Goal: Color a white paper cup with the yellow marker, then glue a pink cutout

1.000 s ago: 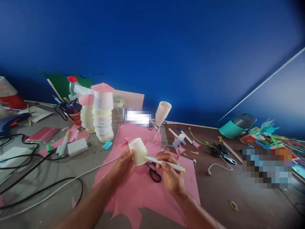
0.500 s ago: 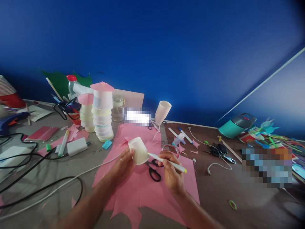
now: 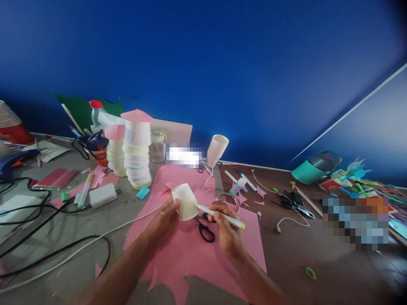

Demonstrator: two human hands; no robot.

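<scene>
A white paper cup (image 3: 185, 202), tilted and tinted pale yellow on its side, is gripped by my left hand (image 3: 168, 215). My right hand (image 3: 227, 226) is closed around a white marker (image 3: 231, 220) with a yellow end. The marker's tip meets the cup's right side. Beneath both hands lies a cut sheet of pink paper (image 3: 187, 258). Black-handled scissors (image 3: 206, 233) rest on the sheet between my hands, their blades partly hidden behind the cup.
Behind to the left stand two stacked-cup towers (image 3: 137, 156) with pink paper roofs. A stack of white cups (image 3: 218, 148) leans near the blue wall. Loose cables (image 3: 79, 250) cross the left side. A turquoise flask (image 3: 308, 169) and keys (image 3: 297, 199) lie to the right.
My right hand and the marker have shifted slightly left, the tip moving further onto the cup's side. My left hand and the cup have hardly moved.
</scene>
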